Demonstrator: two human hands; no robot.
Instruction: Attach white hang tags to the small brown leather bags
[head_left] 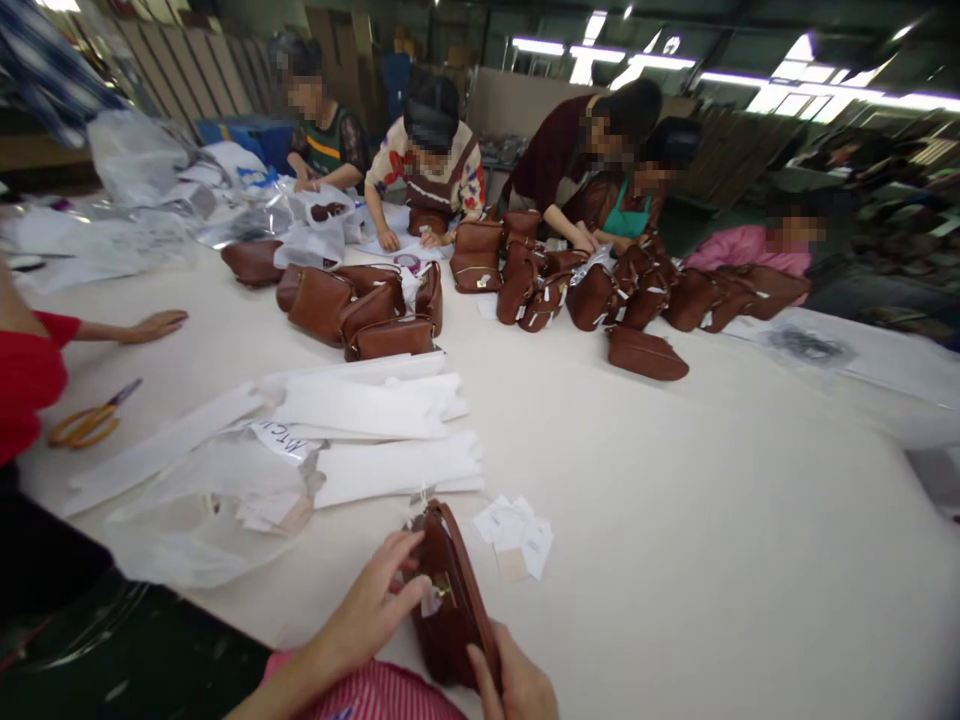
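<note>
A small brown leather bag point(452, 590) stands on edge at the near side of the white table point(675, 520), right in front of me. My left hand point(371, 605) reaches in from the lower left, its fingers pinched at the bag's zipper end near a small white tag. Gripping the bag's lower edge from below is my right hand point(517, 685), thumb up against the leather. A few white paper tags point(517, 535) lie just right of the bag.
Folded white paper strips point(375, 420) and clear plastic bags point(202, 520) lie to the left. Orange-handled scissors point(90, 420) rest near a red-sleeved person's hand point(154, 325). Several brown bags point(360, 310) are heaped mid-table, with more point(645, 352) farther right. Several people work along the far edge.
</note>
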